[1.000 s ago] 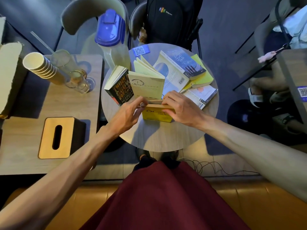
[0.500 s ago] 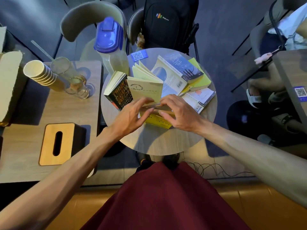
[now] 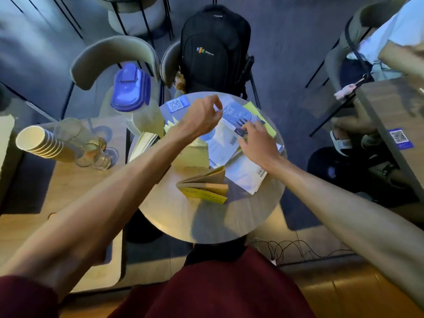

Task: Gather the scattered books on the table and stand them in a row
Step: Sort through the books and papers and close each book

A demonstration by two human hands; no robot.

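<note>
On the round table a yellow book stands on its edge, fanned open, with no hand on it. Behind it stand a cream book and a dark book, partly hidden by my left forearm. A blue book lies on top of a white-and-blue book and a yellow-green book. Another white book lies flat at the right. My left hand hovers with curled fingers at the blue book's far left edge. My right hand pinches its near edge.
A blue-lidded pitcher, glasses and stacked paper cups stand at the left. A black backpack sits on a chair behind the table. A seated person's legs are at the right. Cables lie on the floor.
Both hands have let go of the yellow book, which now stands fanned open by itself. They have moved away from me to the blue book at the back of the table.
</note>
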